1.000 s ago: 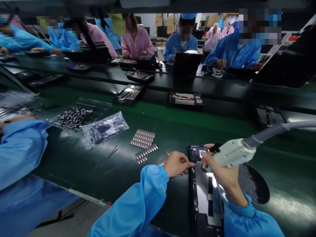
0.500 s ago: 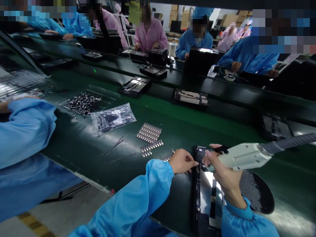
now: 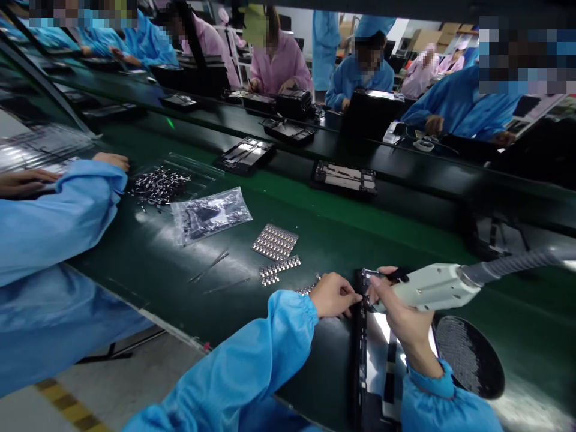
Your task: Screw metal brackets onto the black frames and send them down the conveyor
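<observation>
The long, dark green surface shines where light hits it. Below its near edge, the grey floor has a yellow and black stripe. Beyond its far edge are brown boxes and a pale wall.

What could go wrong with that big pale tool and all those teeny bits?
The left hand is close to the front of the pale tool in the right hand, so a slip might poke it or scratch the open device below. The right sleeve is beside the round black dish and might nudge it. A co-worker's sleeve near the pile of small parts could scatter some.
</observation>
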Action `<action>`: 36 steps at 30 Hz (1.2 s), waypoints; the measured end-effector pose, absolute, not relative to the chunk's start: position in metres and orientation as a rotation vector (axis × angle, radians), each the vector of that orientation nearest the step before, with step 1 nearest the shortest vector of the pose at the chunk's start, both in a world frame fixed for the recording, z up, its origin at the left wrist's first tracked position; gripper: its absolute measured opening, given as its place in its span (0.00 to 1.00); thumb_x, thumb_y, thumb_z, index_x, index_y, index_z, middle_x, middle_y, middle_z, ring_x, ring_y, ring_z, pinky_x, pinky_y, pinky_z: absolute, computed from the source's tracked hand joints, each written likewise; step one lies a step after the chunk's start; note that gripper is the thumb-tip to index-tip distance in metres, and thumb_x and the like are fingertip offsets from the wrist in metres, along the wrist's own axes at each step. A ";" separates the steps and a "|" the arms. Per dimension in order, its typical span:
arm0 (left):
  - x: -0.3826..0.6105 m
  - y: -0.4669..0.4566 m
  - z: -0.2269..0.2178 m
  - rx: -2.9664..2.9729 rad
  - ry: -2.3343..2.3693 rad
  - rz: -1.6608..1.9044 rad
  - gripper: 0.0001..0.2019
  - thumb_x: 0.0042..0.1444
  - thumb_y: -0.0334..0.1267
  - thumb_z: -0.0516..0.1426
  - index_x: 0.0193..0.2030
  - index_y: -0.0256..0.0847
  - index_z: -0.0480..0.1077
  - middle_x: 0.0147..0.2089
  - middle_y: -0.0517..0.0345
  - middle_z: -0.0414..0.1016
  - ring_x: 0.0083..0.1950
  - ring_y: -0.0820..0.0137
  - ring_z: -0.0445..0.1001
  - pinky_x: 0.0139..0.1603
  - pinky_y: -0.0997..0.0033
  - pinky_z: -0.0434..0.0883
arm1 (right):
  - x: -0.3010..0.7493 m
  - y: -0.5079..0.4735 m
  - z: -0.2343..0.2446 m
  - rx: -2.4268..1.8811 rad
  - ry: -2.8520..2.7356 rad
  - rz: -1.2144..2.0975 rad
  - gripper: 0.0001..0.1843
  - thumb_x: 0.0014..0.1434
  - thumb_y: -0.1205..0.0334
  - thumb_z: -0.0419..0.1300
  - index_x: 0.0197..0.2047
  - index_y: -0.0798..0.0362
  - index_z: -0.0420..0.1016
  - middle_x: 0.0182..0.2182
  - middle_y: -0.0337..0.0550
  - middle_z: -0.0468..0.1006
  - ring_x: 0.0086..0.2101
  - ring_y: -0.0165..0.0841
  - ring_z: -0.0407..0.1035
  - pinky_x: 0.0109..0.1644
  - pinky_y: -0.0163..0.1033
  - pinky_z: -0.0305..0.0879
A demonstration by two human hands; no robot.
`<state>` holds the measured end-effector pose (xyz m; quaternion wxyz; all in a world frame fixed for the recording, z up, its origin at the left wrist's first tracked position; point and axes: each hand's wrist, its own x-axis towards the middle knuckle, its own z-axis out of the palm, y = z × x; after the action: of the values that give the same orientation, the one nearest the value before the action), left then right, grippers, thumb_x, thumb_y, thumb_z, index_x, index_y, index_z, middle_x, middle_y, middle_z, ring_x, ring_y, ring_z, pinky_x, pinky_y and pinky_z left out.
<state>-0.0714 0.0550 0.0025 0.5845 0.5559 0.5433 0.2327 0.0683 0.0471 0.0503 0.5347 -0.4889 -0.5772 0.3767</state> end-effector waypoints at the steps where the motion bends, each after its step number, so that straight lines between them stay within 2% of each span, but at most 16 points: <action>1: -0.074 0.053 0.007 1.366 1.305 0.548 0.11 0.57 0.41 0.57 0.33 0.35 0.77 0.21 0.59 0.74 0.22 0.73 0.74 0.26 0.76 0.72 | 0.069 0.047 0.049 -1.178 -1.393 0.895 0.12 0.54 0.59 0.66 0.38 0.52 0.69 0.17 0.32 0.72 0.20 0.32 0.69 0.33 0.42 0.69; 4: -0.079 0.035 0.014 1.710 1.489 0.653 0.12 0.60 0.41 0.56 0.33 0.38 0.77 0.26 0.57 0.78 0.29 0.70 0.77 0.35 0.73 0.73 | 0.067 0.046 0.045 -1.206 -1.406 0.935 0.12 0.54 0.56 0.65 0.38 0.52 0.69 0.17 0.33 0.72 0.20 0.32 0.69 0.32 0.41 0.69; 6: -0.074 0.010 0.010 1.991 1.519 0.774 0.13 0.62 0.39 0.53 0.34 0.38 0.77 0.30 0.54 0.79 0.32 0.68 0.77 0.37 0.71 0.72 | 0.066 0.046 0.044 -1.208 -1.389 0.960 0.12 0.54 0.56 0.65 0.37 0.52 0.69 0.17 0.33 0.72 0.20 0.31 0.68 0.29 0.40 0.68; 8: -0.063 -0.020 -0.002 2.285 1.333 0.908 0.15 0.64 0.39 0.51 0.32 0.38 0.76 0.30 0.54 0.79 0.32 0.70 0.76 0.36 0.72 0.72 | 0.065 0.045 0.046 -1.197 -1.379 0.969 0.12 0.54 0.57 0.66 0.37 0.52 0.70 0.18 0.33 0.72 0.19 0.31 0.68 0.27 0.38 0.67; 10: -0.049 -0.048 -0.018 2.529 1.002 1.017 0.16 0.65 0.41 0.50 0.32 0.40 0.74 0.30 0.58 0.79 0.34 0.72 0.76 0.41 0.73 0.72 | 0.066 0.044 0.050 -1.173 -1.372 0.955 0.12 0.54 0.59 0.66 0.39 0.52 0.71 0.17 0.32 0.72 0.19 0.30 0.68 0.28 0.38 0.67; 12: -0.036 -0.066 -0.031 2.699 0.795 1.035 0.14 0.67 0.41 0.49 0.36 0.42 0.74 0.39 0.61 0.81 0.44 0.72 0.76 0.51 0.71 0.70 | 0.069 0.042 0.054 -1.155 -1.369 0.931 0.13 0.54 0.61 0.66 0.42 0.51 0.71 0.18 0.31 0.72 0.20 0.30 0.69 0.30 0.38 0.68; 14: -0.029 -0.074 -0.038 2.816 0.763 0.950 0.12 0.68 0.39 0.49 0.41 0.44 0.74 0.49 0.63 0.79 0.55 0.70 0.72 0.59 0.67 0.66 | 0.074 0.039 0.056 -1.147 -1.382 0.925 0.13 0.55 0.62 0.66 0.43 0.51 0.71 0.18 0.31 0.73 0.21 0.30 0.69 0.32 0.38 0.68; 16: -0.029 -0.075 -0.040 2.873 0.790 0.850 0.11 0.68 0.38 0.49 0.44 0.44 0.74 0.53 0.63 0.77 0.59 0.69 0.69 0.62 0.66 0.64 | 0.078 0.037 0.056 -1.143 -1.401 0.957 0.11 0.56 0.61 0.66 0.42 0.51 0.71 0.19 0.32 0.73 0.22 0.31 0.70 0.32 0.38 0.68; 22: -0.033 -0.075 -0.041 2.878 0.814 0.934 0.13 0.68 0.39 0.49 0.41 0.43 0.74 0.53 0.62 0.77 0.61 0.68 0.68 0.65 0.64 0.62 | 0.072 0.036 0.051 -1.116 -1.416 1.050 0.13 0.56 0.59 0.65 0.43 0.54 0.72 0.17 0.34 0.72 0.20 0.32 0.68 0.29 0.39 0.68; 27: -0.030 -0.077 -0.049 2.860 0.819 1.075 0.14 0.68 0.42 0.49 0.40 0.43 0.75 0.51 0.61 0.78 0.59 0.68 0.69 0.63 0.63 0.64 | 0.068 0.036 0.057 -1.119 -1.434 1.034 0.11 0.55 0.58 0.65 0.40 0.53 0.72 0.16 0.34 0.72 0.19 0.31 0.68 0.28 0.38 0.68; 31: -0.030 -0.079 -0.054 2.884 0.796 0.943 0.15 0.66 0.46 0.50 0.43 0.42 0.75 0.54 0.58 0.76 0.61 0.65 0.68 0.64 0.61 0.64 | 0.068 0.035 0.057 -1.149 -1.444 1.040 0.12 0.54 0.55 0.65 0.38 0.53 0.71 0.16 0.35 0.72 0.19 0.32 0.68 0.26 0.39 0.69; 36: -0.030 -0.083 -0.054 2.855 0.849 0.944 0.12 0.66 0.41 0.51 0.44 0.41 0.74 0.55 0.57 0.76 0.62 0.65 0.67 0.66 0.60 0.62 | 0.066 0.032 0.052 -1.139 -1.455 1.049 0.11 0.55 0.56 0.64 0.37 0.51 0.69 0.16 0.33 0.71 0.19 0.32 0.68 0.25 0.38 0.68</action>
<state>-0.0302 -0.0827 -0.0545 0.0087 0.9137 0.2717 0.3022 0.0660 0.0325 0.0521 0.4868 -0.4683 -0.5982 0.4311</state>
